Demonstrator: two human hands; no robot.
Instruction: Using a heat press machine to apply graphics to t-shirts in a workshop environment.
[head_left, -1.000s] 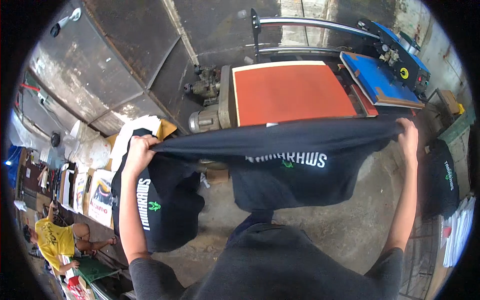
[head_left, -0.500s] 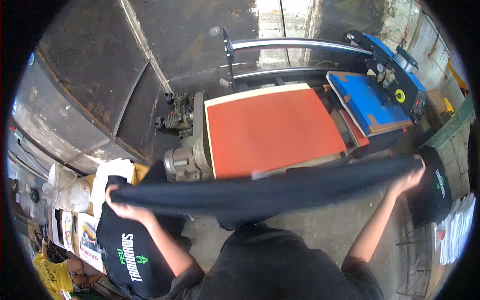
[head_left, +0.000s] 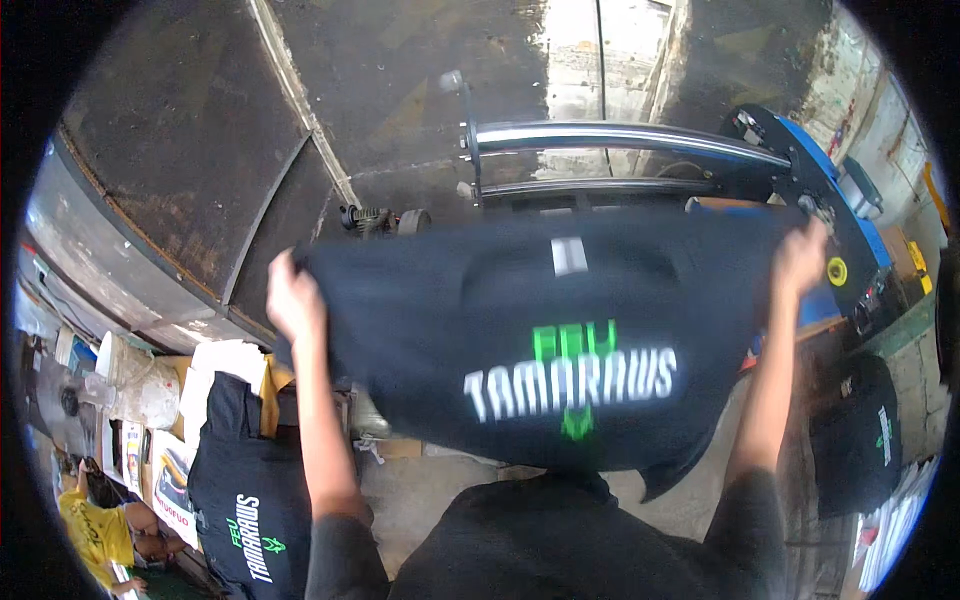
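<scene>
A black T-shirt (head_left: 420, 330) with green and white print on its chest is stretched out in the air between my hands. My left hand (head_left: 296, 298) grips one shoulder, and my right hand (head_left: 800, 258) has the other. A white neck label shows at the collar. The shirt hides most of the heat press (head_left: 640, 137), including its orange pad; only the chrome rails, the blue-edged head at the right and bits of the machine show past the cloth. The shirt's lower edge hangs loose near my body and is a little blurred.
More black printed shirts lie at the left (head_left: 250, 500) and hang at the right (head_left: 855, 440). A white bucket (head_left: 140, 380) and papers (head_left: 225, 360) stand at the left. A person in a yellow shirt (head_left: 100, 530) sits lower left. White sheets (head_left: 895, 530) are stacked lower right.
Both hands have risen and moved forward, carrying the shirt up over the press. The cloth has opened from a narrow stretched band to a spread front with the print showing.
</scene>
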